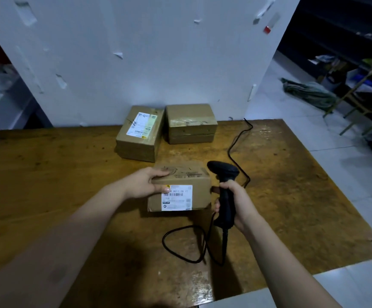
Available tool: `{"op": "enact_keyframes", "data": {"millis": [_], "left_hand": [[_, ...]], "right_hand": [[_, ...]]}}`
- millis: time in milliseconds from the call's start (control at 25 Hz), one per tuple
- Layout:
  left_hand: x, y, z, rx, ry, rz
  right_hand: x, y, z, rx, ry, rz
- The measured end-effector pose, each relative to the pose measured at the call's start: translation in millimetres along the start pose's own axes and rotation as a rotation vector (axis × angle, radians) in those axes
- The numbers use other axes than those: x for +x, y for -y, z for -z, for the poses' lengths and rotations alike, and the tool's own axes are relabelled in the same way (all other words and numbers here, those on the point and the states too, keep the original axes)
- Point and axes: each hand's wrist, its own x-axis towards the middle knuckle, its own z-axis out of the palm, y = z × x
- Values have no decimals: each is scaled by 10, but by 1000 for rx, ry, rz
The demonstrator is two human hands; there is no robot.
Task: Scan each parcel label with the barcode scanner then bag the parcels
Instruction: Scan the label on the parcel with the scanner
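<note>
In the head view, the near parcel (180, 190) was held at the middle of the wooden table (69, 174), tipped so that its white label (176, 197) faced the wearer. It was gripped at its left end by the left hand (144, 182), thumb on the top face and fingers curled underneath and onto the label's edge. The barcode scanner (225, 185) was clasped by the right hand (236, 203), all fingers wrapped round the grip, just beside the parcel's right end. Its head appeared to be aimed past the box, not at the label.

For a clean read, the scanner window would probably need to be swung round to face the barcode squarely. The left fingertips would best be kept off the printed bars.

The parcel was a plain brown cardboard block, taped, with a matte printed sticker. The scanner was a black, pistol-shaped plastic piece trailing a looped black cable (189, 243). The table top was worn and glossy in patches. Two further cardboard parcels, the labelled box (139, 136) and the taped box (190, 124), stood side by side by the wall.
</note>
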Motion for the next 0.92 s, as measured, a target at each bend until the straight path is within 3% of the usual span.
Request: {"op": "enact_keyframes", "data": {"millis": [160, 320, 560, 920], "left_hand": [[58, -48, 241, -33, 72, 42], [154, -80, 192, -6, -54, 23], [248, -122, 63, 67, -185, -29], [196, -126, 43, 212, -217, -14]], "right_hand": [[-52, 214, -154, -21, -100, 109], [-284, 230, -310, -97, -171, 212], [-708, 235, -487, -157, 149, 28], [-914, 329, -474, -251, 209, 4]]}}
